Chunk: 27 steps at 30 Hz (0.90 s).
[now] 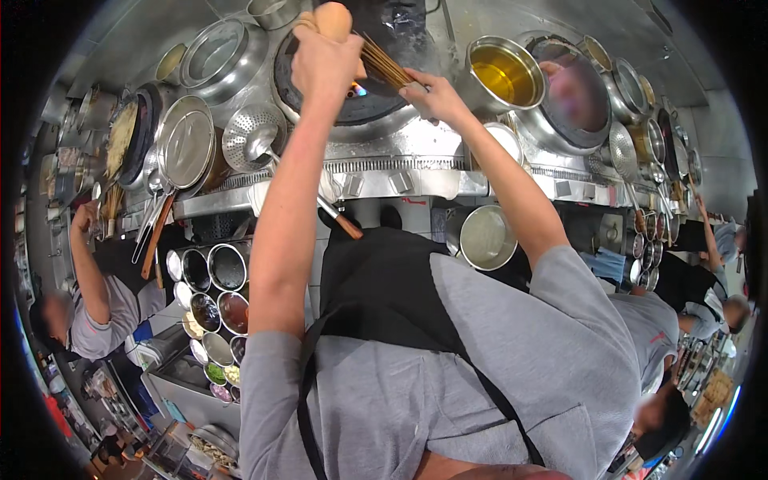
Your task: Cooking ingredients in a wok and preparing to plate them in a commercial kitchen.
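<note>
My left hand (327, 66) is raised over the wok burner (285, 78), its fingers closed around a rounded tan piece (333, 21) that looks like a wooden handle. What it joins to is hidden. In my right hand (435, 99) is a bamboo wok brush (387, 62), its thin sticks pointing up and left toward my left hand. A small flame (358, 90) shows in the burner, between the two hands. Behind them rises a dark, shiny surface (399, 24); I cannot tell whether it is a wok.
A pot of yellow oil (506, 75) stands right of the burner. A perforated skimmer (254, 138) lies left, its handle (347, 228) overhanging the stove edge. Several seasoning containers (228, 267) sit lower left. Co-workers stand at left (114, 306) and right (648, 336).
</note>
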Available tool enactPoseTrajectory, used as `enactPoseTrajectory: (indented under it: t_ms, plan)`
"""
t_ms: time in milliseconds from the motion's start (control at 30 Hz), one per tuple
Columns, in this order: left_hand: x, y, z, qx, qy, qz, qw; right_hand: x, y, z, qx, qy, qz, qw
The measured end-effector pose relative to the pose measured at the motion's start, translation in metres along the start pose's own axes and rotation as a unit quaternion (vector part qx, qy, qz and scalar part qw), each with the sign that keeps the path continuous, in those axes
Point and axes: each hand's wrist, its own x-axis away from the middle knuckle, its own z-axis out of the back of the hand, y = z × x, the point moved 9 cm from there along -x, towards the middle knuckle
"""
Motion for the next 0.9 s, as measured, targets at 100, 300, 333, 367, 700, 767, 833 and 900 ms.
enactPoseTrajectory:
  t_ms: [100,300,333,367,700,767,833,900]
  plan:
    - [0.028,0.004,0.000,-0.031,-0.005,-0.017,0.999,0.004,-0.013,-0.008,-0.040,-0.010,-0.033,0.999]
    - [0.056,-0.072,0.011,0.042,0.036,0.035,0.998,0.011,0.049,-0.012,0.298,0.083,0.034,0.950]
    - [0.052,-0.088,0.009,0.080,0.041,0.037,0.995,0.010,0.096,0.012,0.310,0.141,0.005,0.940]
    - [0.052,-0.109,0.008,0.115,0.047,0.041,0.991,0.021,0.134,0.030,0.294,0.223,-0.037,0.929]
    - [0.084,-0.246,-0.116,0.457,-0.076,0.319,0.827,0.117,0.130,-0.147,0.135,0.021,-0.002,0.991]
    - [0.079,-0.262,-0.146,0.478,-0.058,0.298,0.824,0.137,0.134,-0.233,-0.001,-0.187,-0.134,0.973]
    - [0.068,-0.226,-0.147,0.510,-0.051,0.276,0.813,0.148,0.189,-0.313,-0.217,-0.325,-0.163,0.906]
    - [0.076,-0.226,-0.146,0.511,-0.130,0.311,0.791,0.152,0.158,-0.323,-0.180,-0.352,-0.264,0.880]
